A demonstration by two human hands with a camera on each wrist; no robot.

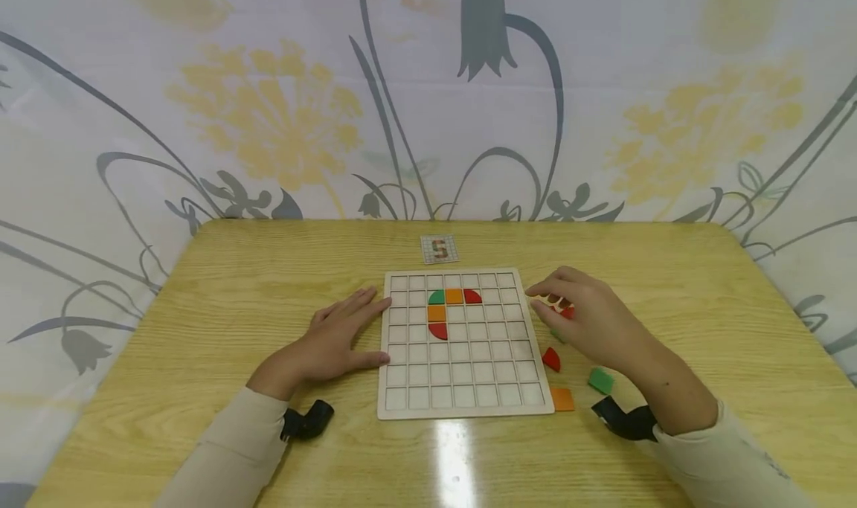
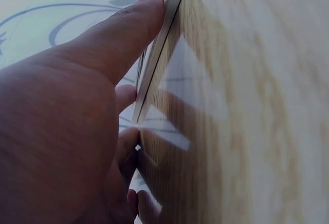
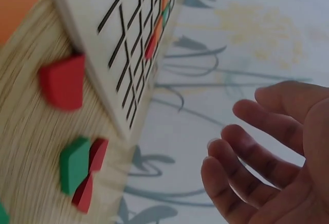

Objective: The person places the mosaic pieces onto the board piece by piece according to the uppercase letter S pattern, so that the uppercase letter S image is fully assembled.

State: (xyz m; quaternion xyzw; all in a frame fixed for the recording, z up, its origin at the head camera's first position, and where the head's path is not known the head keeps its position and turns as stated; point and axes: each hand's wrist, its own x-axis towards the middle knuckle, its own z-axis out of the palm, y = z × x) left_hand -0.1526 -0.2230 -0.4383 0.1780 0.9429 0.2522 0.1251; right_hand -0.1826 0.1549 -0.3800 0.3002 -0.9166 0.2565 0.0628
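A white grid board (image 1: 466, 413) lies mid-table. On its upper cells are a green rounded piece (image 1: 437, 297), an orange square (image 1: 454, 296) and a red rounded piece (image 1: 472, 297) in a row, with another orange square (image 1: 437, 313) and a red piece (image 1: 438, 331) below the green one. My left hand (image 1: 335, 342) rests on the table, its outstretched thumb and a finger touching the board's left edge. Above the table by the right edge hovers my right hand (image 1: 594, 316); the right wrist view shows its fingers (image 3: 244, 162) loosely bent around nothing.
Loose pieces lie right of the board: a red one (image 1: 552, 359), a green one (image 1: 601, 380), an orange one (image 1: 562, 399), and more red and green ones partly under the right hand. Beyond the board is a small pattern card (image 1: 439, 249). A flowered curtain (image 1: 428, 121) hangs behind.
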